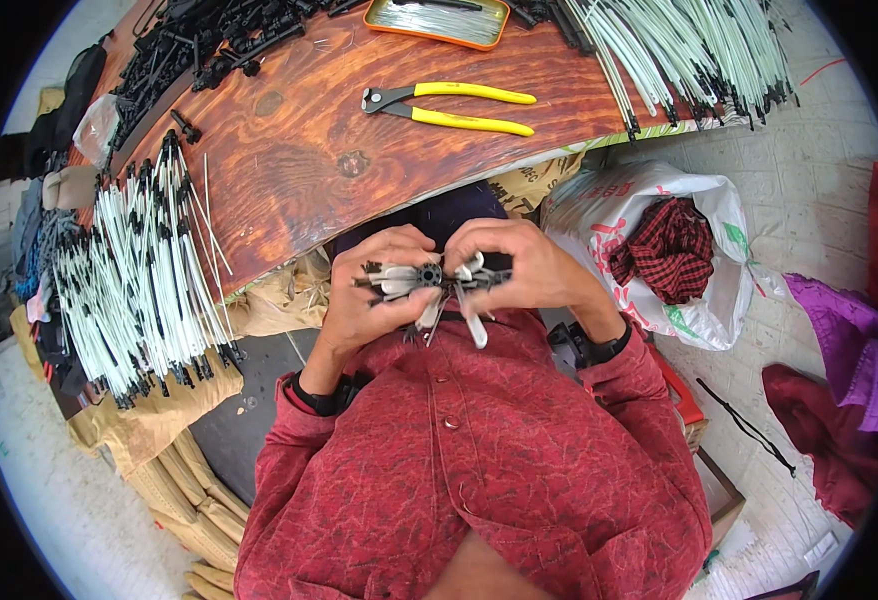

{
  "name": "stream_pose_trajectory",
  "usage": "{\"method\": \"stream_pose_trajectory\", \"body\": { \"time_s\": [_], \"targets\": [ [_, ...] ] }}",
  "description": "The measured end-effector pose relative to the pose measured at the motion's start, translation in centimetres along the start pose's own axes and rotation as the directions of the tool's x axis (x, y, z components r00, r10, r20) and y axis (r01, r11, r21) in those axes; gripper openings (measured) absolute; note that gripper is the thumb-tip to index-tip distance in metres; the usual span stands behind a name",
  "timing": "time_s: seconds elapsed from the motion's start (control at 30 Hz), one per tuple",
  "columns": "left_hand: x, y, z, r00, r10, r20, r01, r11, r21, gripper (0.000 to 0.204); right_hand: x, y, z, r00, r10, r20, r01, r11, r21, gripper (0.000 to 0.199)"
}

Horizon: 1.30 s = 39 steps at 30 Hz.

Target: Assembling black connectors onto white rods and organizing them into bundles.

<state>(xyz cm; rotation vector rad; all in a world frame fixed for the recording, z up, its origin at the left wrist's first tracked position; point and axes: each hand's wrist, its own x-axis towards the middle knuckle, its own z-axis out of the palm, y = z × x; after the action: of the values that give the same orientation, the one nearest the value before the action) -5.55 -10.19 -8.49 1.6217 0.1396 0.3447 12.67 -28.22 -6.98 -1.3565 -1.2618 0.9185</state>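
In front of my chest, both hands are closed on a bundle of white and black ribs around a black hub (430, 274), which looks like a folding umbrella's frame. My left hand (367, 285) grips the hub side, its thumb below and fingers above. Curled around the bundle's right side, my right hand (529, 262) pinches the white ribs (475, 330); several ribs stick out below and between the hands. The right fingertips are partly blurred and hidden by the ribs. What lies inside the left palm is hidden.
On the wooden table (289, 170) lie yellow-handled end-cutting pliers (459, 104), an orange-rimmed tray (379, 38) of thin wires and a heap of black parts (199, 45). White rods with black ends are piled at left (134, 290) and right (699, 50). A white plastic bag (579, 220) holds checked cloth.
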Motion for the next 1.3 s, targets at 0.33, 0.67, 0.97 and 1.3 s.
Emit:
{"method": "stream_pose_trajectory", "body": {
  "time_s": [0.33, 0.67, 0.97, 1.3],
  "targets": [
    [1.3, 1.0, 0.7, 0.956, 0.21, 0.206, -0.249, 0.95, 0.187, 0.036, -1.9, 1.6, -2.3, 0.933, 0.239, 0.269, -0.348, 0.785, 0.512, 0.035],
    [1.3, 1.2, 0.7, 0.96, 0.117, 0.256, -0.172, 0.963, 0.205, 0.042, -0.8, 0.7, -1.2, 0.907, 0.367, 0.208, -0.419, 0.838, 0.349, 0.015],
    [-0.3, -1.1, 0.8, 0.988, 0.092, 0.122, -0.092, 0.996, -0.002, 0.055, -0.5, 2.3, -0.5, 0.942, 0.25, 0.225, -0.314, 0.891, 0.328, 0.011],
    [0.5, -0.1, 0.2, 0.987, -0.038, 0.156, 0.025, 0.996, 0.085, 0.064, -1.1, 2.2, 0.9, 0.956, 0.288, 0.057, -0.279, 0.828, 0.487, 0.013]
  ]
}}
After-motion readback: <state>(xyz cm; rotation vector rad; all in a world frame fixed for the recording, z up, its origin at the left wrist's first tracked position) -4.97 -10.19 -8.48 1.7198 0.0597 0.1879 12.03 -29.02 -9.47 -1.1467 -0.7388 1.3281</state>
